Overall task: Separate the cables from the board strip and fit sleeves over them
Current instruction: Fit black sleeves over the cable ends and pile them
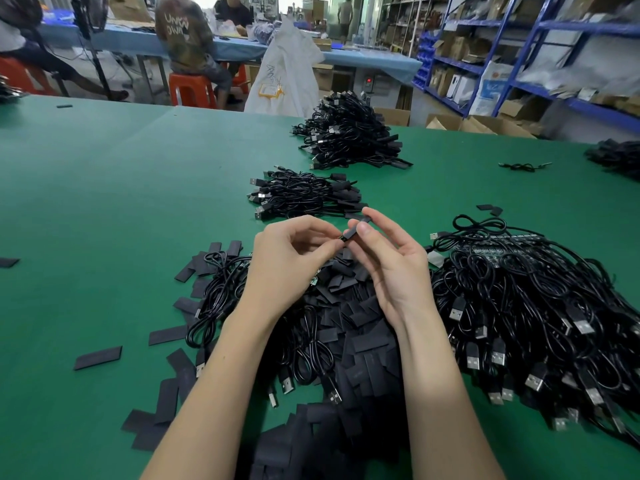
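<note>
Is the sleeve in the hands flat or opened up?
Opened up, it seems: the sleeve, pinched by the right hand, looks rounded, and the left hand holds something at its mouth.

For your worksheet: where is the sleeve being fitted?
Head view, centre: the sleeve is pinched between the left hand and right hand, above the loose sleeves pile.

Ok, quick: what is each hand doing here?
Left hand: pinching the end of the black sleeve.
Right hand: pinching the same sleeve.

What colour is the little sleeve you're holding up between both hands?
Black. The sleeve, pinched between both hands, shows best in the head view against the green table.
</note>
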`<control>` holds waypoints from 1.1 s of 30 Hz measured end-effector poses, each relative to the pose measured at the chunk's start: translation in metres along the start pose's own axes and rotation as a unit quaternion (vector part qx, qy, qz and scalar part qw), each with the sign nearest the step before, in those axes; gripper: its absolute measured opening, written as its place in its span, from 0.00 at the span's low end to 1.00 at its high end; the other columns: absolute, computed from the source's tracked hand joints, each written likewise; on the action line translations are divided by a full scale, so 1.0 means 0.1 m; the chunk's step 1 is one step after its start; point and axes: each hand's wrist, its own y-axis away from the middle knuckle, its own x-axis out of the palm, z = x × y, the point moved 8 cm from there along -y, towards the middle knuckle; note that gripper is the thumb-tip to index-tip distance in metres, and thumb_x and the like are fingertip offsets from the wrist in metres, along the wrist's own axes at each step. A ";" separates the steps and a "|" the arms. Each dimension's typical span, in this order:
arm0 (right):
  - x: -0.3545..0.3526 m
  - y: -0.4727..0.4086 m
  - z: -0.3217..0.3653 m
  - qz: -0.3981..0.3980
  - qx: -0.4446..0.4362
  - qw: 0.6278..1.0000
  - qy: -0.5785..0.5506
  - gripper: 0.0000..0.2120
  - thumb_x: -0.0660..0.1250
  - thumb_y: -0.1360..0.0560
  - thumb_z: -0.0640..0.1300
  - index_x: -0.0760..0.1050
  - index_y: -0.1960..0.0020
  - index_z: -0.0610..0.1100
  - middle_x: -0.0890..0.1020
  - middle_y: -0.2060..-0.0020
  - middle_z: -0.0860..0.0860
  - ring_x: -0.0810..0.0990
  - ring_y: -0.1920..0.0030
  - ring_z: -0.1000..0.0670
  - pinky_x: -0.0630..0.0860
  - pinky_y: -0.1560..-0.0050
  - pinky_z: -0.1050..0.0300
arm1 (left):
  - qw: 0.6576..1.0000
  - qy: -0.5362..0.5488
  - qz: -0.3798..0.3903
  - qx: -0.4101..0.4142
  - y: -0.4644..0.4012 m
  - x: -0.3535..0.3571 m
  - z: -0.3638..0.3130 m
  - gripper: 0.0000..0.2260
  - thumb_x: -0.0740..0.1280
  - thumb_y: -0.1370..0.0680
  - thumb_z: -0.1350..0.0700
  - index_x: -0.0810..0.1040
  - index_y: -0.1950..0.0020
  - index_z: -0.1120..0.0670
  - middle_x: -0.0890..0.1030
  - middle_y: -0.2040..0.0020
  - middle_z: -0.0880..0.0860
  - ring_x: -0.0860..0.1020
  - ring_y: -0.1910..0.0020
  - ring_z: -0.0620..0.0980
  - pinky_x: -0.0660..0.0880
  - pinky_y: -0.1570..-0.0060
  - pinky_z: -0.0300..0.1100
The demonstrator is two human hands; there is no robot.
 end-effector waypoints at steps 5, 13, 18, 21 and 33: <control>0.00 -0.01 -0.01 0.007 0.001 1.000 -0.004 0.11 0.70 0.23 0.33 0.83 0.44 0.44 0.88 0.53 0.44 0.87 0.50 0.50 0.82 0.52 0.61 | 1.000 -0.007 0.003 0.006 0.00 0.00 -0.02 0.04 0.77 0.27 0.61 0.87 0.55 0.52 0.86 0.62 0.46 0.85 0.60 0.44 0.82 0.52 0.41; 0.01 -0.01 -0.04 0.000 -0.001 1.000 -0.011 0.12 0.70 0.23 0.33 0.82 0.42 0.44 0.87 0.53 0.42 0.87 0.51 0.50 0.82 0.53 0.61 | 0.995 -0.093 0.030 0.024 -0.03 -0.04 0.00 0.07 0.78 0.27 0.54 0.84 0.51 0.47 0.86 0.57 0.44 0.83 0.55 0.38 0.78 0.52 0.32; -0.06 -0.02 -0.01 -0.024 -0.008 1.000 -0.015 0.15 0.73 0.25 0.34 0.80 0.40 0.45 0.87 0.54 0.42 0.86 0.52 0.49 0.82 0.53 0.60 | 0.958 -0.255 0.133 -0.026 -0.05 -0.20 0.22 0.04 0.74 0.25 0.46 0.83 0.55 0.44 0.84 0.55 0.40 0.80 0.51 0.36 0.75 0.45 0.37; -0.05 -0.02 -0.02 -0.022 -0.002 1.000 -0.014 0.12 0.72 0.24 0.35 0.81 0.42 0.43 0.87 0.55 0.43 0.86 0.53 0.50 0.82 0.54 0.60 | 0.962 -0.238 0.129 -0.029 -0.04 -0.25 0.22 0.04 0.73 0.23 0.47 0.84 0.57 0.43 0.85 0.59 0.41 0.81 0.56 0.39 0.78 0.48 0.40; -0.35 0.00 0.07 -0.087 0.009 0.996 -0.025 0.12 0.67 0.18 0.46 0.76 0.36 0.43 0.87 0.47 0.45 0.86 0.46 0.44 0.83 0.52 0.56 | 0.940 -0.323 0.052 0.094 -0.46 -0.04 -0.12 0.07 0.69 0.20 0.46 0.86 0.46 0.42 0.84 0.52 0.41 0.78 0.55 0.41 0.74 0.56 0.41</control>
